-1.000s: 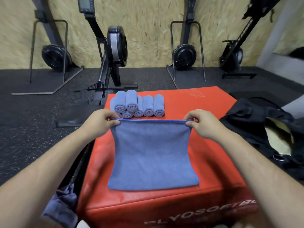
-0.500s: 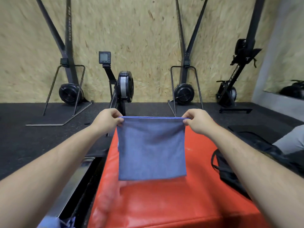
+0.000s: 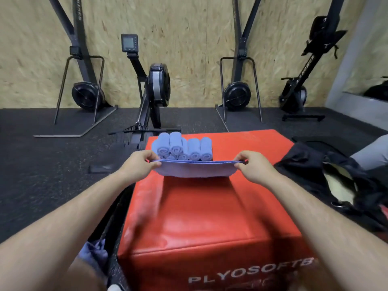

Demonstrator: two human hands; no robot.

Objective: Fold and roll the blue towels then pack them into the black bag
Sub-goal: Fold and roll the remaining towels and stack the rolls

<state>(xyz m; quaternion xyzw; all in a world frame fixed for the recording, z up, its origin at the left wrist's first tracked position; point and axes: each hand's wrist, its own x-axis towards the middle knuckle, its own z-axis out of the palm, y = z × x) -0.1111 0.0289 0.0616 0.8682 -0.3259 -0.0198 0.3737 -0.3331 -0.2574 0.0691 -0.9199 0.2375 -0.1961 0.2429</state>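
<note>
I hold a blue towel stretched flat above the red plyo box. My left hand pinches its left corner. My right hand pinches the right corner. The towel appears as a narrow band, almost edge-on, just in front of several rolled blue towels stacked at the box's far left. The black bag lies open on the floor to the right of the box, its pale lining showing.
Rowing and ski machines stand along the chipboard wall behind. More blue cloth lies low at the left by the box. A grey-clad leg of a person shows at the right edge. Dark rubber floor surrounds the box.
The towel was lifted off the box and hung upright from both hands, then swung out to near horizontal. The camera tilted up and back down.
</note>
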